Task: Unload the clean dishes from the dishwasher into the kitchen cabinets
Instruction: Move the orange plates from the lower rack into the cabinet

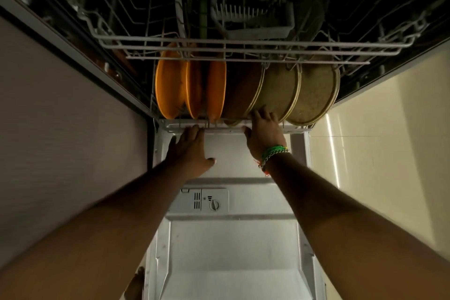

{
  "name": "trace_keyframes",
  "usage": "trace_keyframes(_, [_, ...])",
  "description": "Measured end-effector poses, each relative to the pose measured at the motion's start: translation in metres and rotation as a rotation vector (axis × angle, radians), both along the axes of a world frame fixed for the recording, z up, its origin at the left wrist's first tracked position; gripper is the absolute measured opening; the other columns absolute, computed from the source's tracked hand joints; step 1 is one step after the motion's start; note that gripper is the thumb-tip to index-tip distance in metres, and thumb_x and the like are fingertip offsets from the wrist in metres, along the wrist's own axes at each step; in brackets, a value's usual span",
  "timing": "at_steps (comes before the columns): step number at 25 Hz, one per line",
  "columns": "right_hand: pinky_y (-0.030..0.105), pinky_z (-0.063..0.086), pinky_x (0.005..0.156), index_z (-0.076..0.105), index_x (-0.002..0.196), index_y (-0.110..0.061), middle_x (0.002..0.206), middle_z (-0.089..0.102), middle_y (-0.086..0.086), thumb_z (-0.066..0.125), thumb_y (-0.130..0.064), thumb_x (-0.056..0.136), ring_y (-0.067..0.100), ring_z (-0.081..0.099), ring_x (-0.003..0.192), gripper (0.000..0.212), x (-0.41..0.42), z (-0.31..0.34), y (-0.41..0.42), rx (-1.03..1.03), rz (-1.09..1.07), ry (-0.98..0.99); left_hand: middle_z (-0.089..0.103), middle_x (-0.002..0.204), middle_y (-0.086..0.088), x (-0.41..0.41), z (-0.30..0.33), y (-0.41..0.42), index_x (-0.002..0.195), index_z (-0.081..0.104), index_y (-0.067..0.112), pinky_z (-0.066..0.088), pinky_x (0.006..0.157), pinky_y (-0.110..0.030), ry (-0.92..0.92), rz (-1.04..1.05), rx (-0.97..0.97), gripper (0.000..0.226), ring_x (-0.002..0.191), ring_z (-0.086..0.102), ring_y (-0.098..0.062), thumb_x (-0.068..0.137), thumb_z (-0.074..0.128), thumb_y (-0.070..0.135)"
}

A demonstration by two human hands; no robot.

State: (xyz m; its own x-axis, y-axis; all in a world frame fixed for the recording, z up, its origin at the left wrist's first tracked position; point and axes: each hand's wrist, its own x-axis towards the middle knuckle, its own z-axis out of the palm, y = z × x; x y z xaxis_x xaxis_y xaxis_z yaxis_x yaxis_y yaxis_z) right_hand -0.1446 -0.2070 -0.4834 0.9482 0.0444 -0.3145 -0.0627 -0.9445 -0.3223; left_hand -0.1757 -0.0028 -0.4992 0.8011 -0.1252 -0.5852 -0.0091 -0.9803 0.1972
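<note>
Both your arms reach straight ahead over the lowered dishwasher door (pixel 226 246). Your left hand (pixel 191 151) lies flat, palm down, fingers straight and together, thumb spread to the side; its fingertips (pixel 194 129) touch the front rail of the lower rack (pixel 219 128) and it grasps nothing. Your right hand (pixel 264 133), with green bands (pixel 274 151) at the wrist, sits at the same rail further right. Its fingers curl up over the bottom rim of a speckled tan plate (pixel 280 90) while the thumb rests at the rail, so it is grasping that plate's lower edge.

The dishes stand upright on edge in the lower rack: three orange plates (pixel 170 87) on the left, a dark brown plate (pixel 243 90) in the middle, then the tan plate you hold and a second tan plate (pixel 316 95) to its right. They stand packed close, overlapping one another in this view.

The upper rack (pixel 243 48) juts out directly above the plates, its front wires crossing just over their top edges, with a white cutlery basket (pixel 253 7) sitting in it. Cabinet panels (pixel 60 117) flank the door on both sides. The door's inner face, with its detergent dispenser (pixel 204 201), lies open beneath your forearms.
</note>
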Motion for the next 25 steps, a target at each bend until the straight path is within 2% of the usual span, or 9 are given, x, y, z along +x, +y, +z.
trace_keyframes(5, [0.041, 0.042, 0.110, 0.054, 0.138, -0.014, 0.140, 0.052, 0.010, 0.058, -0.021, 0.099, 0.029, 0.043, 0.133, 0.041, -0.056, 0.000, -0.001, 0.103, -0.069, 0.013, -0.011, 0.170, -0.002, -0.068, 0.003, 0.001, 0.162, -0.003, 0.016, 0.011, 0.126, -0.052, 0.052, -0.015, -0.008, 0.109, 0.157, -0.001, -0.025, 0.088, 0.063, 0.060])
trace_keyframes(11, [0.041, 0.050, 0.097, 0.063, 0.127, -0.012, 0.126, 0.061, 0.012, 0.055, -0.006, 0.097, 0.030, 0.053, 0.119, 0.031, -0.124, 0.001, -0.002, 0.081, -0.094, 0.023, -0.007, 0.169, -0.002, -0.146, 0.003, -0.002, 0.161, 0.001, 0.015, 0.017, 0.124, -0.054, 0.039, 0.006, -0.036, 0.113, 0.155, 0.012, -0.030, 0.082, 0.068, 0.061])
trace_keyframes(17, [0.041, 0.052, 0.090, 0.070, 0.111, -0.007, 0.109, 0.071, 0.014, 0.056, 0.007, 0.092, 0.034, 0.063, 0.105, 0.028, -0.207, 0.011, 0.000, 0.084, -0.068, -0.012, -0.023, 0.168, -0.002, -0.234, 0.006, 0.002, 0.161, -0.012, 0.014, 0.008, 0.125, -0.056, 0.167, -0.056, 0.005, 0.114, 0.157, -0.012, -0.024, 0.087, 0.060, 0.063])
trace_keyframes(21, [0.039, 0.052, 0.082, 0.070, 0.110, -0.009, 0.104, 0.069, 0.015, 0.057, 0.003, 0.092, 0.035, 0.061, 0.101, 0.025, -0.266, 0.010, 0.002, 0.086, -0.139, 0.023, -0.028, 0.166, -0.003, -0.289, 0.008, 0.007, 0.159, -0.016, 0.012, 0.004, 0.125, -0.055, 0.218, -0.096, -0.004, 0.112, 0.155, -0.017, -0.023, 0.090, 0.055, 0.063])
trace_keyframes(25, [0.031, 0.041, 0.068, 0.068, 0.095, -0.011, 0.092, 0.064, 0.012, 0.058, 0.000, 0.090, 0.033, 0.060, 0.088, 0.015, -0.312, 0.001, 0.001, 0.094, -0.183, 0.080, -0.029, 0.166, -0.002, -0.338, 0.007, 0.014, 0.159, -0.017, 0.012, 0.001, 0.124, -0.055, 0.228, -0.104, -0.036, 0.112, 0.155, -0.020, -0.022, 0.089, 0.057, 0.059])
